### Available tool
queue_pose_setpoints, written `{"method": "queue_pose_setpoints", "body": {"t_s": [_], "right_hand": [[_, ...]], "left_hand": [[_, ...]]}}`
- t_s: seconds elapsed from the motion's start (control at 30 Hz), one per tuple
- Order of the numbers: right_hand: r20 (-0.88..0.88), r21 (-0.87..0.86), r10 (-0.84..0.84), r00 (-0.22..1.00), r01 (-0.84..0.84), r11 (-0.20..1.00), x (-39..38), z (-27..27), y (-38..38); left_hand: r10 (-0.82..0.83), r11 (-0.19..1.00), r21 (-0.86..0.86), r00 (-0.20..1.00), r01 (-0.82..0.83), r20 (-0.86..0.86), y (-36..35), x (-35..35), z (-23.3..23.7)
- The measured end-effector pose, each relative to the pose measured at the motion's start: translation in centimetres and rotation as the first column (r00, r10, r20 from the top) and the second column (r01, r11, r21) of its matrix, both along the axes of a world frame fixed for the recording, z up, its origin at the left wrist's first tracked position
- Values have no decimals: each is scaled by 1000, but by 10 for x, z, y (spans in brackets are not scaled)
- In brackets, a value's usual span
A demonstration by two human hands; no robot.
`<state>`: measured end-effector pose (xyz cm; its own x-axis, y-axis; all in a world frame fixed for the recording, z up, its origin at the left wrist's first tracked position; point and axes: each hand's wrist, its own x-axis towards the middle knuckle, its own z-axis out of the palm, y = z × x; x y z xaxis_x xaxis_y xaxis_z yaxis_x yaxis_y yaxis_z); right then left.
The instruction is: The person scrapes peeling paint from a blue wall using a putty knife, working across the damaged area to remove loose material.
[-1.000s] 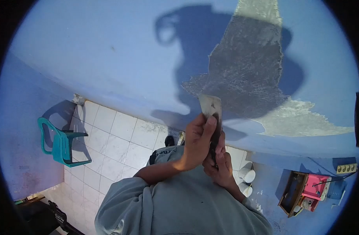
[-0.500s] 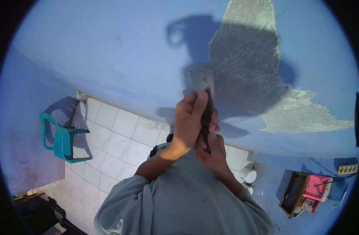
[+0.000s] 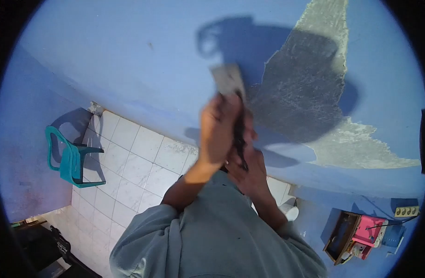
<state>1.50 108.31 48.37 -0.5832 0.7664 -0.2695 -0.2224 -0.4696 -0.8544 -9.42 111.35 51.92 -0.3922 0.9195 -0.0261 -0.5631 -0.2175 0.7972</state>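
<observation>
Both of my hands are wrapped around one putty knife [image 3: 228, 78], its broad metal blade pointing up against the blue wall [image 3: 143, 60]. My left hand [image 3: 217, 132] is higher, gripping close below the blade with the thumb along it. Lower down, my right hand [image 3: 250, 172] closes around the dark handle. To the right of the blade, a large patch of bare grey plaster [image 3: 300, 78] shows where paint is gone, its edges ragged. My hands are slightly blurred, and shadows of my head and arms fall over wall and patch.
A green plastic chair [image 3: 72, 162] stands at left on the white tiled floor [image 3: 129, 157]. At right are a wooden shelf [image 3: 343, 236] with a pink container [image 3: 371, 230] and a power strip [image 3: 406, 211]. A white bucket [image 3: 291, 211] sits by the wall.
The putty knife and both hands have shifted up and left, off the patch's left edge, with the blade now tilted left. The camera view has turned slightly; both hands keep their grip.
</observation>
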Motion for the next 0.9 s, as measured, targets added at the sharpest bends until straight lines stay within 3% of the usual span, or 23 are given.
{"method": "queue_pose_setpoints", "body": {"t_s": [0.1,0.17,0.3,0.4,0.57,0.7,0.8,0.9], "right_hand": [[-22,-5,51,998,-51,999,-40,28,10],[-88,84,259,962,-252,964,-44,16,12],[-35,90,289,957,-285,954,-12,-18,8],[-20,-7,143,989,-144,990,24,-29,-11],[190,-46,-33,981,42,998,52,-12,-27],[113,-81,-3,994,12,997,43,-13,-27],[86,-70,-55,995,61,996,15,-16,-18],[92,-114,-29,995,40,993,22,-7,-26]], "left_hand": [[40,994,105,999,-42,27,-2,-41,16],[-120,967,232,992,108,36,-5,-54,8],[-108,994,47,989,103,104,-17,-24,-18],[-197,980,27,977,196,83,-16,8,-34],[-352,934,94,931,344,98,-26,40,-45],[-373,928,53,917,369,142,-20,30,-39],[-222,975,35,975,222,0,-8,8,-30],[-274,959,-30,949,282,158,-28,12,-23]]}}
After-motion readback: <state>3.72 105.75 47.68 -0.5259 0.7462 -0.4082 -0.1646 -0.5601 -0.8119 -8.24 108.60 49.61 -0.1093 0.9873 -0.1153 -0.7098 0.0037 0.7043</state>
